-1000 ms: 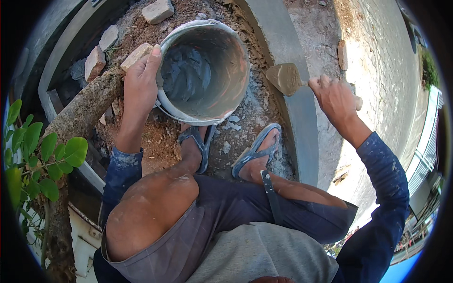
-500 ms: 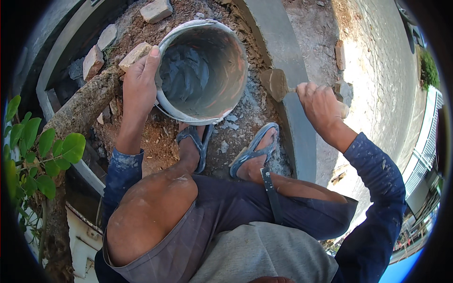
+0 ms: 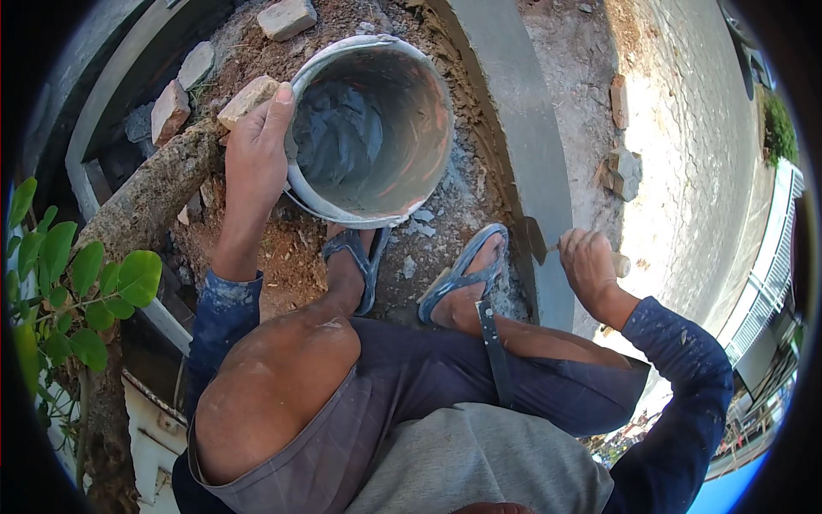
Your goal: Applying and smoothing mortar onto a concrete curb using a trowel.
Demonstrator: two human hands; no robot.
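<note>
My left hand (image 3: 259,156) is closed on the left rim of a white bucket (image 3: 377,216), thumb over the edge. The bucket is tilted so its mouth faces me, and wet grey mortar (image 3: 338,124) lies inside against its wall. My right hand (image 3: 587,264) grips the wooden handle of a trowel (image 3: 534,240). The trowel's blade is against the inner edge of a smooth grey mortar-coated curb (image 3: 541,163), its face turned nearly edge-on. The curb runs from the top centre down past my foot.
Left of the bucket lie broken brick pieces (image 3: 170,113) and a thick tree trunk (image 3: 152,184) with leafy twigs (image 3: 94,287). Stones (image 3: 625,174) sit beyond the curb, beside sunlit paving (image 3: 685,154). My sandalled feet (image 3: 467,272) stand on loose soil between bucket and curb.
My right hand and the trowel have moved nearer to me along the curb, and the blade has turned more edge-on. The left hand and bucket have barely shifted.
</note>
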